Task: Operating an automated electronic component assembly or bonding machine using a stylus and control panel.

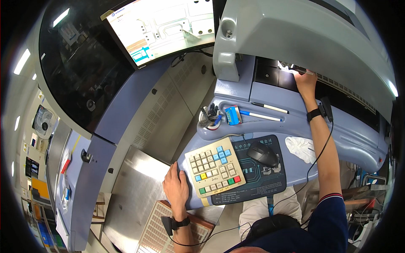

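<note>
My right hand (306,82) reaches in under the grey hood of a machine (295,33). Its fingers close around a slim dark-and-white marker pen (302,70), beside a brightly lit spot on the black bed (270,74). My left hand (174,185) lies with fingers stretched out at the left edge of the blue-grey console, next to a cream keypad (205,162) with coloured keys. That hand holds nothing. Both wrists wear black straps with cords.
A black mouse (262,154) sits on a dark mat (274,185); a white glove (300,148) lies to its right. Markers (270,108), a small blue box (233,115) and a pen cup (209,119) line the ledge. A monitor (168,31) shows a magnified pattern. Patterned panels (158,230) lie lower left.
</note>
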The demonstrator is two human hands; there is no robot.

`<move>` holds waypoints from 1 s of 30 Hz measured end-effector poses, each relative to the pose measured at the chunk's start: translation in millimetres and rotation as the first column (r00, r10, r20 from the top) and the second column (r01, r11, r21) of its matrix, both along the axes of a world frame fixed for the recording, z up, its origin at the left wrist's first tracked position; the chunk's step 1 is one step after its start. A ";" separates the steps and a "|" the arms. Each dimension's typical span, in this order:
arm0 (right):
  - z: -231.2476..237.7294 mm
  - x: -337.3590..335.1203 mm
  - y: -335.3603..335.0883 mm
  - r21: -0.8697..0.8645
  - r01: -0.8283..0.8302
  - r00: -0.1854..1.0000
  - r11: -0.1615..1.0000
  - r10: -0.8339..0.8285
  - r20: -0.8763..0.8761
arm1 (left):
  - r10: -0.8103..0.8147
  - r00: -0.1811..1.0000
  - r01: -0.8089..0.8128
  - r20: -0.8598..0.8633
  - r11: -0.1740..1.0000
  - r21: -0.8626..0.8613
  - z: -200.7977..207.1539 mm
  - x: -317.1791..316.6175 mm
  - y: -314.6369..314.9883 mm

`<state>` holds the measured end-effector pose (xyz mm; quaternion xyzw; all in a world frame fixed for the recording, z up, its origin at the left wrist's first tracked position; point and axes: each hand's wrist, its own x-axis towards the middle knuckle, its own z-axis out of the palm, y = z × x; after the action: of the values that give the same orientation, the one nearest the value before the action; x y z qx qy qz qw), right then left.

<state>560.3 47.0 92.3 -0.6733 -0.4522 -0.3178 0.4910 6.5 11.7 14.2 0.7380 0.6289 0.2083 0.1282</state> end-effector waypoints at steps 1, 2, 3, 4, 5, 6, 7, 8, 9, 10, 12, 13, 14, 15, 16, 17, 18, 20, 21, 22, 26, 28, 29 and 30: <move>-0.2 -0.4 -0.1 0.000 0.001 1.000 1.000 -0.001 -0.001 | 0.003 1.000 -0.003 -0.003 1.000 0.003 -0.1 -0.1 -0.2; -0.9 -0.9 -0.1 -0.008 0.004 1.000 1.000 -0.004 0.006 | 0.002 1.000 -0.002 -0.004 1.000 0.002 -0.2 -0.2 -0.4; -1.8 -1.1 -0.2 -0.017 0.007 1.000 1.000 -0.006 0.013 | 0.003 1.000 -0.003 -0.003 1.000 0.003 -0.2 -0.4 -0.7; -3.7 0.9 1.2 -0.018 0.007 1.000 1.000 -0.007 0.012 | 0.004 1.000 -0.004 -0.002 1.000 0.005 -0.4 -0.7 -1.1; -3.6 3.8 2.9 0.018 0.014 0.998 1.000 -0.015 0.068 | 0.002 1.000 -0.002 -0.002 1.000 0.005 -0.2 -0.1 -1.0; -4.4 6.0 3.5 0.053 0.019 0.992 0.998 -0.025 0.124 | 0.004 1.000 -0.004 -0.001 1.000 0.007 -0.2 0.6 -1.0; -6.2 7.7 2.7 0.053 0.021 0.992 0.998 -0.027 0.124 | 0.005 1.000 -0.005 0.000 1.000 0.009 -0.4 1.1 -0.9; -6.1 6.9 2.7 0.036 0.029 0.994 0.999 -0.033 0.109 | 0.005 1.000 -0.005 0.000 1.000 0.012 -1.1 0.4 -0.1; -6.0 6.3 2.4 0.019 0.037 0.995 0.999 -0.039 0.093 | 0.002 1.000 -0.002 0.002 1.000 0.012 -3.2 -0.9 0.8; -5.9 5.7 2.2 0.021 0.039 0.995 0.999 -0.040 0.093 | -0.001 1.000 0.001 0.005 1.000 0.011 -4.3 -1.9 1.0; -2.5 3.4 0.8 -0.027 0.009 1.000 1.000 -0.010 -0.020 | -0.002 1.000 0.002 0.004 1.000 0.013 -2.3 -0.4 0.5; -1.3 2.2 -0.4 -0.022 0.014 1.000 1.000 -0.015 -0.021 | 0.000 1.000 0.000 0.004 1.000 0.009 -1.7 0.7 -0.1; 0.2 -1.1 -1.1 -0.006 0.020 1.000 1.000 -0.020 0.001 | -0.004 1.000 0.004 0.001 1.000 0.016 -1.0 0.2 0.0; 1.9 -3.6 -1.5 0.009 0.026 0.999 1.000 -0.027 0.024 | -0.005 1.000 0.005 0.002 1.000 0.016 -1.4 -0.4 0.5; 3.7 -4.6 -0.7 0.016 0.032 0.999 0.999 -0.032 0.021 | -0.007 1.000 0.007 0.003 1.000 0.016 -1.8 -0.8 0.9; 3.6 -4.4 -0.2 0.034 0.053 0.994 0.998 -0.055 0.091 | -0.016 1.000 0.016 -0.001 1.000 0.021 -2.9 -1.0 1.0; 3.2 -3.3 0.3 0.052 0.073 0.984 0.996 -0.080 0.161 | -0.014 1.000 0.014 0.003 0.999 0.030 -3.9 -1.0 1.0; 0.7 -0.4 2.1 0.026 0.071 0.991 0.997 -0.074 0.116 | -0.021 1.000 0.021 0.004 0.999 0.041 -4.2 -0.5 1.0; -0.7 0.7 1.5 -0.005 0.060 0.995 0.998 -0.059 0.075 | -0.015 1.000 0.015 0.008 0.999 0.039 -4.0 -0.1 0.9; -2.4 1.5 0.6 -0.003 0.067 0.995 0.998 -0.067 0.071 | -0.009 1.000 0.009 0.013 0.999 0.036 -3.8 0.1 1.0; -1.6 -2.5 0.5 -0.004 0.064 0.997 0.998 -0.064 0.038 | -0.015 1.000 0.015 0.010 0.999 0.048 -7.0 -0.3 1.6; -4.5 2.6 2.1 -0.002 0.075 0.996 0.997 -0.075 0.047 | -0.012 1.000 0.012 0.007 0.999 0.049 -7.3 -0.5 2.6; -6.0 5.3 3.6 -0.016 0.090 0.995 0.996 -0.089 0.047 | -0.017 1.000 0.017 0.004 0.999 0.049 -7.3 0.2 2.6; -8.1 7.8 3.4 -0.030 0.104 0.994 0.994 -0.103 0.047 | -0.014 1.000 0.014 0.006 0.999 0.045 -7.0 0.8 2.4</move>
<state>568.2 50.4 84.2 -0.6962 -0.4329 -0.3507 0.4527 7.3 14.1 7.1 0.7444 0.6184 0.2238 0.1153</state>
